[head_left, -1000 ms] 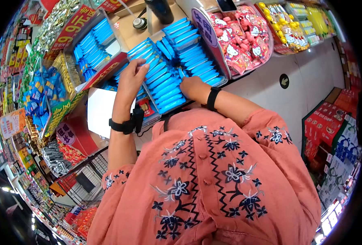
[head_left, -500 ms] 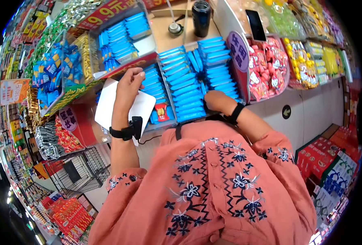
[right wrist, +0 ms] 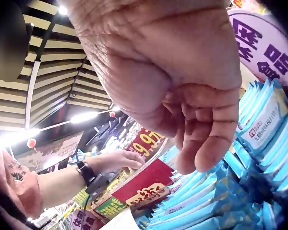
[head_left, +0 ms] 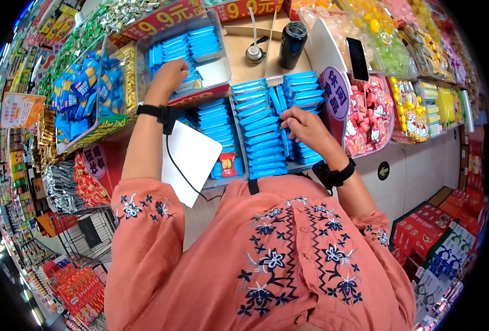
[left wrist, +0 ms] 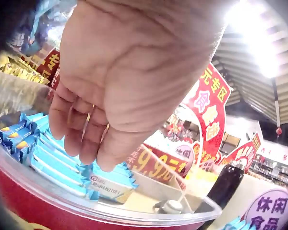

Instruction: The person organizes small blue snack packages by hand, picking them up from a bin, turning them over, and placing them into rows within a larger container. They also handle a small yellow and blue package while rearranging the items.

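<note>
My left hand (head_left: 170, 77) is over the near edge of the upper clear bin (head_left: 226, 63), its fingers hanging loosely downward in the left wrist view. Below those fingers lie blue snack packets (left wrist: 57, 165), with part of the bin's white floor bare. The right hand (head_left: 306, 131) hovers above the lower bin, over tight rows of blue packets (head_left: 262, 135). Seen from the right wrist, that hand's fingers (right wrist: 209, 151) are loosely bent and hold nothing. Several packets stand on edge between two rows, close by it. A red packet (head_left: 226, 164) sits at the front of the left row.
A white sheet (head_left: 195, 160) juts out at the lower bin's left front. Behind stand a black bottle (head_left: 293, 47) and a small lid-like piece (head_left: 254, 53) with a straw. Pink packs (head_left: 371, 113) and a phone (head_left: 357, 59) are to the right. A shopping cart (head_left: 87, 234) stands lower left.
My left hand has moved forward from above the lower bin to the upper bin's edge. The right hand has lifted from between the packet rows, its fingers now loosened. The head view has shifted.
</note>
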Action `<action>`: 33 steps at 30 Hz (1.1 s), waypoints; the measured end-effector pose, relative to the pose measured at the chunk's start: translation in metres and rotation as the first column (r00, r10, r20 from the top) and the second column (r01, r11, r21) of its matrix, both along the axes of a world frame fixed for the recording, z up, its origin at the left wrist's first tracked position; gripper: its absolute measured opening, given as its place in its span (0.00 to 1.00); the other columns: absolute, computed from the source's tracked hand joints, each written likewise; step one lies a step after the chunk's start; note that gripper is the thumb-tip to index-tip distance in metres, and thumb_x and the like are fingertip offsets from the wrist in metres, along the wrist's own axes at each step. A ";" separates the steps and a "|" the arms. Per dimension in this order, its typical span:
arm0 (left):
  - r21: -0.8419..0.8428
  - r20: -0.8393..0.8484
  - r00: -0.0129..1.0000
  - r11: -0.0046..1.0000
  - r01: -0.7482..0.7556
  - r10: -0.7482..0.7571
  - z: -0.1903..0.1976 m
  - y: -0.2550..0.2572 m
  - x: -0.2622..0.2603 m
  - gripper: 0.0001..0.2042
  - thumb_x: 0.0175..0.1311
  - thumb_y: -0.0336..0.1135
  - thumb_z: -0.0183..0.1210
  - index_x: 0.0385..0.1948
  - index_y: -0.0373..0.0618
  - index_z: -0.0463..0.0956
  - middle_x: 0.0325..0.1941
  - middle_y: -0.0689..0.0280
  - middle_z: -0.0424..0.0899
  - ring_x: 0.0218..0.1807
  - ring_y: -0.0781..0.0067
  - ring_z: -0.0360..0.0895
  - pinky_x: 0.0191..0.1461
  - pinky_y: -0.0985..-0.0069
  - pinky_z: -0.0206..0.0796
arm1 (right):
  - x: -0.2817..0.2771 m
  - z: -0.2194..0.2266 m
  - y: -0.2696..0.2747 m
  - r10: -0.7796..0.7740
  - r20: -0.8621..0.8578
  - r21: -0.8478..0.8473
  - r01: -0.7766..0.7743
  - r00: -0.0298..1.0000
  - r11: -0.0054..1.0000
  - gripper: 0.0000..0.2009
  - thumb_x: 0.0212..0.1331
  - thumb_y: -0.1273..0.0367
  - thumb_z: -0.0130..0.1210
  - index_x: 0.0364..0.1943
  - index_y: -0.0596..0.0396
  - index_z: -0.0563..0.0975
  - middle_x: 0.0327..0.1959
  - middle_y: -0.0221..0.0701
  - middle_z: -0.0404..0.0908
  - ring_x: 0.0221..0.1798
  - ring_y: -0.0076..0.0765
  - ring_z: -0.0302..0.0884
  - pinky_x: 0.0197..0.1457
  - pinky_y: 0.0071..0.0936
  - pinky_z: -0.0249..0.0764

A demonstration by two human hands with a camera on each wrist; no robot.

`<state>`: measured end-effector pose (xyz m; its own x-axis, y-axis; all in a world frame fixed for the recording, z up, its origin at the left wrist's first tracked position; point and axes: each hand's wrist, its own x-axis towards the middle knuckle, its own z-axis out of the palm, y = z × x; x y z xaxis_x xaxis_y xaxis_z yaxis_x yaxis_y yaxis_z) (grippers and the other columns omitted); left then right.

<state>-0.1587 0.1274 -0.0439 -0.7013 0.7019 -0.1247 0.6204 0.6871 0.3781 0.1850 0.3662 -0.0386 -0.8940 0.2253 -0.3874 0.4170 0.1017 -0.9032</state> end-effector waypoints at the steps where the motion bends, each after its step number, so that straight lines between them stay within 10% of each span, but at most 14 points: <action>1: -0.058 -0.015 1.000 0.998 0.022 -0.023 -0.004 0.001 -0.005 0.06 0.59 0.33 0.57 0.35 0.45 0.80 0.37 0.54 0.84 0.43 0.51 0.80 0.43 0.61 0.71 | -0.001 -0.001 -0.001 -0.007 -0.007 -0.005 0.007 1.000 1.000 0.12 0.67 0.69 0.48 0.48 0.61 0.77 0.35 0.33 0.82 0.28 0.24 0.78 0.29 0.23 0.74; 21: -0.504 -0.101 0.957 0.844 0.186 -0.271 -0.045 0.002 -0.021 0.15 0.55 0.38 0.61 0.43 0.42 0.81 0.43 0.47 0.83 0.48 0.46 0.81 0.51 0.53 0.73 | 0.000 -0.009 -0.014 0.036 -0.004 -0.017 -0.037 0.999 0.999 0.13 0.65 0.67 0.48 0.46 0.61 0.77 0.32 0.34 0.82 0.29 0.28 0.80 0.32 0.28 0.77; 26: -0.095 -0.210 0.978 0.995 -0.039 0.018 0.016 0.001 -0.001 0.13 0.60 0.41 0.60 0.37 0.41 0.75 0.35 0.50 0.82 0.41 0.49 0.80 0.43 0.61 0.71 | 0.002 -0.012 -0.006 0.014 0.012 -0.085 -0.012 1.000 0.996 0.13 0.66 0.67 0.48 0.48 0.60 0.77 0.34 0.32 0.83 0.30 0.25 0.80 0.29 0.25 0.76; 33: 0.406 0.469 0.883 0.885 -0.228 0.013 0.090 0.016 0.082 0.15 0.71 0.40 0.55 0.51 0.40 0.76 0.37 0.74 0.77 0.38 0.86 0.72 0.42 0.85 0.66 | -0.021 0.017 -0.004 -0.109 -0.098 -0.414 0.059 0.989 0.908 0.17 0.68 0.60 0.51 0.53 0.58 0.75 0.45 0.33 0.81 0.33 0.24 0.80 0.32 0.23 0.77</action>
<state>-0.0769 0.1432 0.0463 -0.7283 0.6705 -0.1418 0.2363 0.4398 0.8664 0.1642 0.3624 -0.0212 -0.9229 0.1459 -0.3564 0.2975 -0.3178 -0.9003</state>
